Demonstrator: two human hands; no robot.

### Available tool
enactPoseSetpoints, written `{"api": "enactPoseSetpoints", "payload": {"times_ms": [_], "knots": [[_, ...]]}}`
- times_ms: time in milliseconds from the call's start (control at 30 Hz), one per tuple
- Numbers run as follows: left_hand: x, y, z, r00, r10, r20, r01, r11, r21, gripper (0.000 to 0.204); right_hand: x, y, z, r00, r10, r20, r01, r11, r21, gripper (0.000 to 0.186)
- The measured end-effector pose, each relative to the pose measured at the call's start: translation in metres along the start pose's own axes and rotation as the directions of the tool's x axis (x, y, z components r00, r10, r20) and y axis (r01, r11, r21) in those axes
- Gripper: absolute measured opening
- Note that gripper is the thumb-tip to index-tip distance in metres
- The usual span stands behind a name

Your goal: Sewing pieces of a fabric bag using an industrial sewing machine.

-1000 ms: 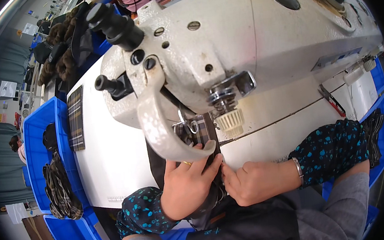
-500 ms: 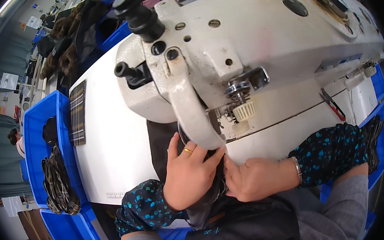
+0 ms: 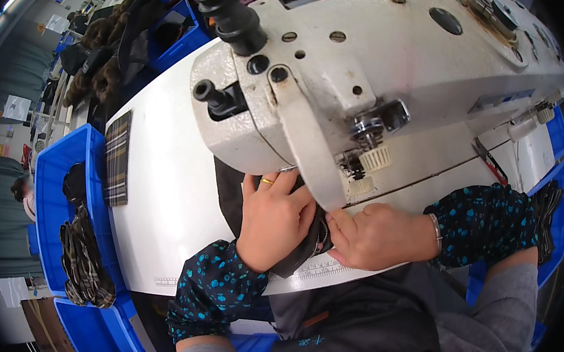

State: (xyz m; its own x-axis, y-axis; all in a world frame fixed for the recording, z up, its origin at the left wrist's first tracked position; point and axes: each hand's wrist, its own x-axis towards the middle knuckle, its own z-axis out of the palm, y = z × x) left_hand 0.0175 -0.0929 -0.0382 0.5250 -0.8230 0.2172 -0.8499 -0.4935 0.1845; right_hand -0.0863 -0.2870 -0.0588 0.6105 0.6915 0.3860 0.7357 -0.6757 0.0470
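Note:
A dark piece of cloth point(image 3: 230, 198) lies under the head of the white sewing machine point(image 3: 380, 65). Along its right edge runs a curved strip with metal teeth, which looks like a zipper point(image 3: 321, 239). My left hand point(image 3: 274, 219), with a gold ring, rests flat on the cloth, its fingertips reaching under the machine head. To the right of it, my right hand point(image 3: 379, 236) is closed, with thumb and forefinger pinching the zipper edge of the cloth. The needle and presser foot are hidden behind the curved white lever point(image 3: 310, 153).
Red-handled snips point(image 3: 491, 162) lie on the white table point(image 3: 163, 214) to the right. A ruler strip point(image 3: 311, 269) marks its front edge. Plaid cloth point(image 3: 117, 158) sits at its left edge. Blue bins point(image 3: 45, 219) with folded cloth flank the table; another person is at the back.
Both hands have moved forward, the left one deeper under the machine head. The near end of the cloth has left my lap side, uncovering the ruler strip. My view has shifted slightly.

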Motion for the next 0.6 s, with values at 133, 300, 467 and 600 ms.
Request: {"api": "enactPoseSetpoints", "payload": {"times_ms": [133,300,467,600], "knots": [[0.0,-0.002,0.005,0.998,-0.008,-0.055,0.003,0.996,-0.09,0.016,-0.002,0.001,0.001,1.0,0.014,-0.005,-0.014,1.0,0.016,0.04],[-0.004,-0.013,-0.013,0.997,0.044,0.063,-0.038,0.995,-0.093,0.035,-0.002,0.004,0.0,0.999,-0.032,0.012,0.032,0.998,-0.053,0.033],[0.0,-0.021,-0.017,0.985,0.086,0.149,-0.057,0.98,-0.19,0.04,-0.002,0.024,0.003,1.0,0.023,0.002,-0.023,0.995,0.098,0.029],[0.001,-0.023,-0.017,0.991,0.082,0.109,-0.054,0.968,-0.245,0.036,0.003,0.034,0.026,0.942,0.287,-0.174,-0.254,0.948,0.193,0.044]]}}
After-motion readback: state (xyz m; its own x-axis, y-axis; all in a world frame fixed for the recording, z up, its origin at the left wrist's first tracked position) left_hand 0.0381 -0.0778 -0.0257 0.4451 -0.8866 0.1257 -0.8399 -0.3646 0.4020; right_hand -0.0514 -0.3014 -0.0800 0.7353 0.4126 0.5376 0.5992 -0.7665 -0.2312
